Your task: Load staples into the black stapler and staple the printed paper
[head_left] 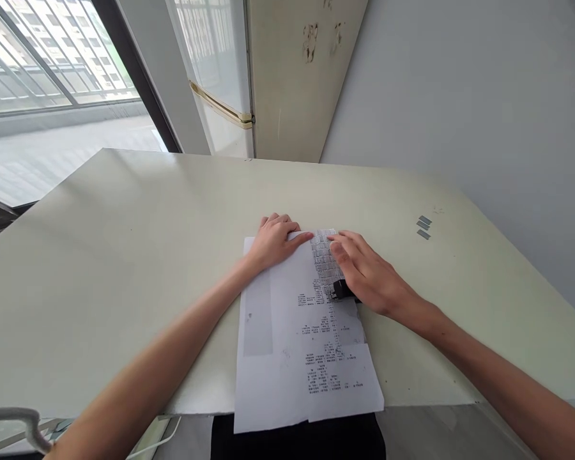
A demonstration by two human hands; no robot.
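While the left hand [276,239] lies across the eleven o'clock edge of the white, black-printed paper [280,370], thumb spread from fingers, the closed white-and-cream refrigerator [287,108] stands toward twelve, contents hidden. Paper lies on the pale cream tabletop [148,223]; judged light, limp, tearable; hold by margins. At two, small black block [342,289] partly under curved right hand [367,271]; whether pinched, cannot tell; farther out, three flat grey strips [423,234]

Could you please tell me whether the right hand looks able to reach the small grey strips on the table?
Probably yes: the small grey strips lie beyond the right hand, off to its right, and nothing visible stands between them to block the way.
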